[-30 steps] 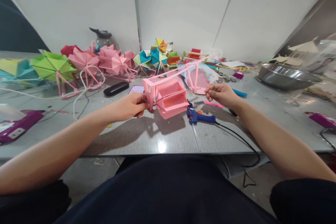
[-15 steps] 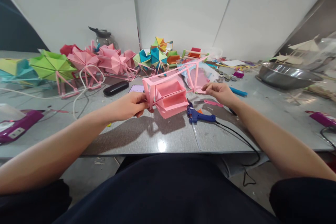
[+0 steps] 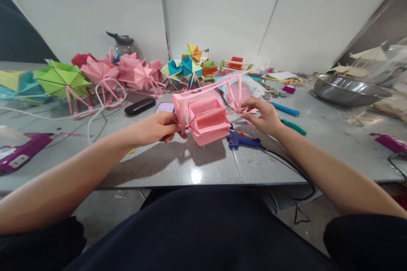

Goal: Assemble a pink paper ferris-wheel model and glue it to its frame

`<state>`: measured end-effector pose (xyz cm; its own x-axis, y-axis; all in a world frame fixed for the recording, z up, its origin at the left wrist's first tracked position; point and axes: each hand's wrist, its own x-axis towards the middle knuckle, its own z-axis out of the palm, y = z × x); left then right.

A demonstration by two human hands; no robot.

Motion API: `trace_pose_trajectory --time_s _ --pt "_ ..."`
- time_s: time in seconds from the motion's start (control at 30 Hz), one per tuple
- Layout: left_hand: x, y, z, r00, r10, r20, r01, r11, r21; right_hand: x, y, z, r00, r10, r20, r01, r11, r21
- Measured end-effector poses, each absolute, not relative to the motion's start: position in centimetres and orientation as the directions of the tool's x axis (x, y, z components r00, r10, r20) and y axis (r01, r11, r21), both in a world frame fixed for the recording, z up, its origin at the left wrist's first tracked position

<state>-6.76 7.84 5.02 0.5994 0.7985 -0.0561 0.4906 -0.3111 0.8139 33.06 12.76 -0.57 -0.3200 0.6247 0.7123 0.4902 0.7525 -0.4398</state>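
A pink paper wheel model (image 3: 208, 123), with folded open pockets on an axle inside a pink frame, is held tilted above the table. My left hand (image 3: 160, 128) is closed on the left end of its frame. At the other end, my right hand (image 3: 262, 115) has its thumb and forefinger around the lower part of the frame's right leg (image 3: 239, 95), by the axle end. Below the model lies a blue glue gun (image 3: 244, 140) with a black cord. A teal-handled tool (image 3: 294, 127) rests beyond my right wrist.
Several finished paper wheels (image 3: 103, 70) line the back left, behind a white cable (image 3: 92, 114) and a black case (image 3: 140, 106). A phone (image 3: 163, 107) lies behind my left hand. A metal bowl (image 3: 349, 91) stands at right, purple power strips (image 3: 23, 152) at the sides.
My right hand has moved slightly left onto the right end of the frame. The model has shifted a little to the right, with my left hand still holding it.
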Motion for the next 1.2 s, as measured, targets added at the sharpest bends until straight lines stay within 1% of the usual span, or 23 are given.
trace_pose_trajectory --time_s 0.1,0.17,0.27,0.37,0.47,0.53,0.6,0.67,0.83,0.97,1.13,1.2 --pt "-6.9 8.0 4.8 0.605 0.793 -0.066 0.459 -0.28 0.843 32.6 12.3 0.0 -0.242 0.6 0.762 0.484 0.756 -0.442" --pt "-6.9 8.0 4.8 0.6 0.797 -0.074 0.446 -0.256 0.858 32.3 12.0 0.4 -0.146 0.612 0.777 0.467 0.735 -0.492" --pt "-6.8 7.9 4.9 0.591 0.803 -0.075 0.432 -0.237 0.87 32.3 11.9 0.9 0.005 0.661 0.75 0.421 0.679 -0.602" --pt "-6.7 7.8 5.0 0.589 0.805 -0.073 0.426 -0.232 0.874 33.2 12.5 1.2 0.132 0.683 0.719 0.382 0.634 -0.672" --pt "-6.7 7.7 5.0 0.587 0.806 -0.073 0.422 -0.229 0.877 34.8 13.7 1.2 0.259 0.667 0.699 0.325 0.621 -0.713" --pt "-6.7 7.7 5.0 0.588 0.806 -0.066 0.416 -0.231 0.879 35.7 14.3 1.3 0.322 0.629 0.707 0.32 0.631 -0.707" --pt "-6.7 7.7 5.1 0.593 0.803 -0.06 0.415 -0.241 0.877 36.1 14.5 1.3 0.348 0.594 0.725 0.351 0.634 -0.689" --pt "-6.7 7.8 5.1 0.596 0.801 -0.057 0.416 -0.247 0.875 36.1 14.5 1.4 0.353 0.589 0.727 0.367 0.628 -0.686" --pt "-6.8 7.9 4.9 0.577 0.815 -0.057 0.388 -0.212 0.897 35.3 14.2 1.6 0.401 0.611 0.682 0.284 0.625 -0.727" --pt "-6.9 8.1 4.8 0.557 0.828 -0.068 0.378 -0.18 0.908 35.8 14.8 1.6 0.471 0.619 0.628 0.212 0.612 -0.762" --pt "-7.0 8.4 4.6 0.526 0.848 -0.058 0.351 -0.155 0.923 37.5 15.4 2.6 0.558 0.592 0.582 0.221 0.569 -0.792" --pt "-7.1 8.5 4.6 0.515 0.856 -0.045 0.346 -0.159 0.925 38.0 15.2 3.5 0.495 0.661 0.564 0.203 0.543 -0.815"
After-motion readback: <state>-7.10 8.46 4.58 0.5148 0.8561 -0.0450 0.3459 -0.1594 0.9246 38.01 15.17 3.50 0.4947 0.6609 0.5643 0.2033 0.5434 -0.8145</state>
